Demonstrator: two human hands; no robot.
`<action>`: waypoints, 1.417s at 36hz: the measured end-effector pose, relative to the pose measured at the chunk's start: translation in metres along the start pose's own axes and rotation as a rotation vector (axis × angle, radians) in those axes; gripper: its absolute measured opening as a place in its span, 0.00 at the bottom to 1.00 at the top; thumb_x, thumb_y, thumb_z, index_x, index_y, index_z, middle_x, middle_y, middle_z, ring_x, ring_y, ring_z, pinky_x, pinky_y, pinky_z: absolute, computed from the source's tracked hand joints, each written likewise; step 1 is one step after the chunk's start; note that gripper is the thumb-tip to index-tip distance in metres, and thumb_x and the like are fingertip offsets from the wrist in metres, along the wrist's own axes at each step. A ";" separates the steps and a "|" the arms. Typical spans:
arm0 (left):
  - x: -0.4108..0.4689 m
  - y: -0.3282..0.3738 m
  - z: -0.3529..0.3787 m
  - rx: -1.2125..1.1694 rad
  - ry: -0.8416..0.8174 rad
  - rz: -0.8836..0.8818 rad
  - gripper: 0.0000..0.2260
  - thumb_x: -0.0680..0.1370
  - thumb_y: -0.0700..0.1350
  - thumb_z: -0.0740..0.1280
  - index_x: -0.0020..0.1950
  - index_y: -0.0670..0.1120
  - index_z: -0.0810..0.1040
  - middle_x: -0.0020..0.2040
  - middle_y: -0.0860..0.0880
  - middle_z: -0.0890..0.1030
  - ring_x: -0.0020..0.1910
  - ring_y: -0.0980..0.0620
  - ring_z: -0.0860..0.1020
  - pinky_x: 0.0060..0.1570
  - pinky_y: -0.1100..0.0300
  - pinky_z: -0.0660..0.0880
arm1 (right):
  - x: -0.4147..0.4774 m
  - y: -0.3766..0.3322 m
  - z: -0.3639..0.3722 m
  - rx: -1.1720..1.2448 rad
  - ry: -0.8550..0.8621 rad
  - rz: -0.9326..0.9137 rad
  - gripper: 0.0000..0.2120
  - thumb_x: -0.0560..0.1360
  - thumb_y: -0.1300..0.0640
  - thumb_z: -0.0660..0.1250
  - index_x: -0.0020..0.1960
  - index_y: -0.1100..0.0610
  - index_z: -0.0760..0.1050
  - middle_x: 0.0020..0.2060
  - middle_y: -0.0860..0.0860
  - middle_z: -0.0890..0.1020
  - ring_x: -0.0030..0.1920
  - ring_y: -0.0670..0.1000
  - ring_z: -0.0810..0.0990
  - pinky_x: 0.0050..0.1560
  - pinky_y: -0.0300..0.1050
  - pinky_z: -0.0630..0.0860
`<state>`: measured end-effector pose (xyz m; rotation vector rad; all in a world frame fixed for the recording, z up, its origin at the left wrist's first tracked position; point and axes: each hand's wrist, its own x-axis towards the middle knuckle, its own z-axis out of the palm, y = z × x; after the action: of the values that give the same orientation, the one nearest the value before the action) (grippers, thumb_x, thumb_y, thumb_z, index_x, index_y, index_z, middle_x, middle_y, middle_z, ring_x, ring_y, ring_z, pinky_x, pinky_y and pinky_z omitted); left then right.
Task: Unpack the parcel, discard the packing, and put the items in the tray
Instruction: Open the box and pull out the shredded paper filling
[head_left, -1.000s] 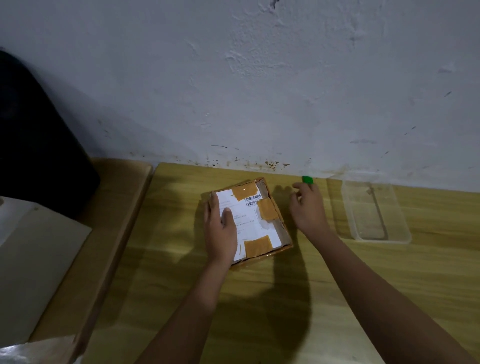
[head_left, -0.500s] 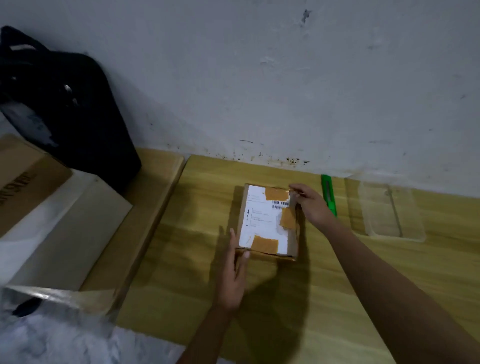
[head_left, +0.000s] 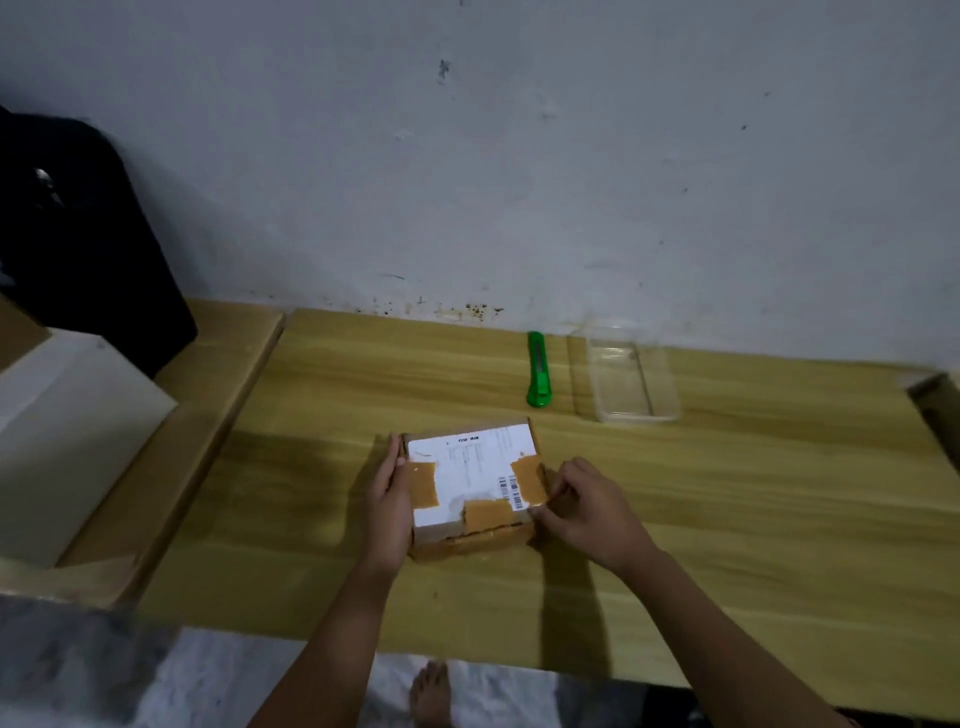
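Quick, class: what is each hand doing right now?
Left hand: open, flat against the left side of the box.
Right hand: pinching tape at the near corner.

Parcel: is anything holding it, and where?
Left hand lies straight-fingered against the left side of the parcel; right hand pinches its near-right edge with curled fingers, at the brown tape.

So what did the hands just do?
The parcel was turned and pulled nearer. The left hand slid from its top to its left side; the right hand left the green cutter and now pinches the tape on its right edge. The cutter and tray stayed by the wall; parcel still sealed.
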<state>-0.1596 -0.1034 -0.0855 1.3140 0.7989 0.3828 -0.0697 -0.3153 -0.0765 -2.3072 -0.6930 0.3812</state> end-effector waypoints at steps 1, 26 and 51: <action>-0.002 -0.002 0.005 -0.007 -0.007 -0.008 0.18 0.81 0.40 0.57 0.72 0.47 0.66 0.72 0.51 0.67 0.68 0.56 0.66 0.64 0.62 0.64 | -0.002 0.001 -0.004 -0.039 -0.018 -0.030 0.11 0.65 0.50 0.73 0.37 0.48 0.69 0.37 0.40 0.70 0.40 0.44 0.71 0.44 0.47 0.69; -0.008 -0.006 0.017 -0.059 0.030 -0.038 0.17 0.81 0.38 0.57 0.69 0.45 0.70 0.68 0.48 0.72 0.62 0.54 0.72 0.49 0.71 0.73 | -0.010 -0.017 0.004 -0.172 -0.134 -0.368 0.03 0.70 0.62 0.66 0.41 0.60 0.79 0.39 0.55 0.80 0.46 0.51 0.73 0.48 0.45 0.72; -0.004 -0.026 0.013 0.139 -0.051 0.078 0.18 0.82 0.45 0.54 0.72 0.51 0.65 0.66 0.62 0.66 0.66 0.64 0.63 0.50 0.85 0.62 | 0.125 -0.034 -0.009 0.241 0.360 -0.055 0.18 0.80 0.56 0.57 0.69 0.53 0.66 0.63 0.51 0.74 0.62 0.43 0.68 0.62 0.38 0.65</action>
<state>-0.1575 -0.1212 -0.1081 1.4822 0.7434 0.3589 0.0235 -0.2269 -0.0561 -2.0491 -0.4992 0.0175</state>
